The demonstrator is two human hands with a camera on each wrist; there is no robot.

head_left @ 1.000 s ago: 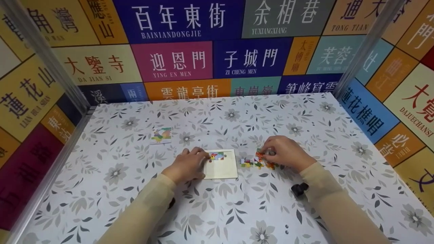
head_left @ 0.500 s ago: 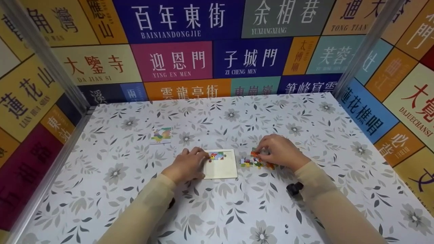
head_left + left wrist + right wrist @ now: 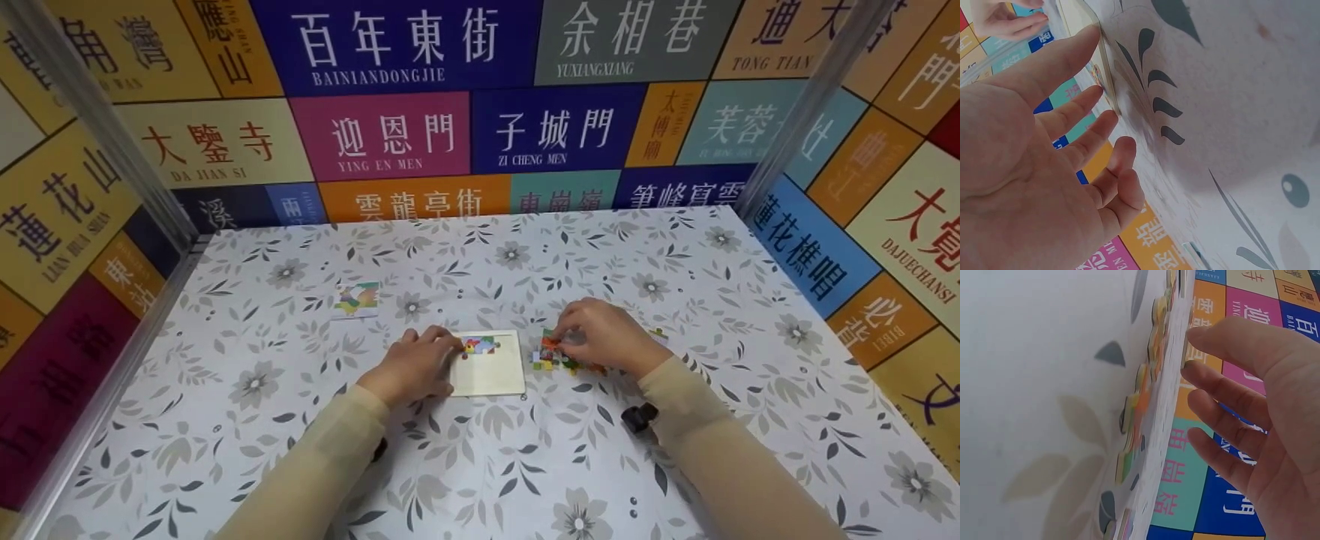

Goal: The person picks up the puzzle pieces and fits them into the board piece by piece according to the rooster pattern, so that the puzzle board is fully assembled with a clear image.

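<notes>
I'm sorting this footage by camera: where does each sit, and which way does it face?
Head: on the head, facing forward and down at the cream rectangular tray; beige-sleeved forearms, left hand and right hand show.
Left wrist: on that wrist, facing the tray's edge; left hand and part of the right hand show.
Right wrist: on that wrist, facing the multicoloured jigsaw pieces; right hand shows.
Head and right wrist share the pieces.

One tray [image 3: 487,379], one picture card [image 3: 356,300]

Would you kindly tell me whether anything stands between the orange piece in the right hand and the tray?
Nothing visible blocks the orange piece; only low loose pieces lie beside the tray on its right, and the left hand is at its left edge.
</notes>
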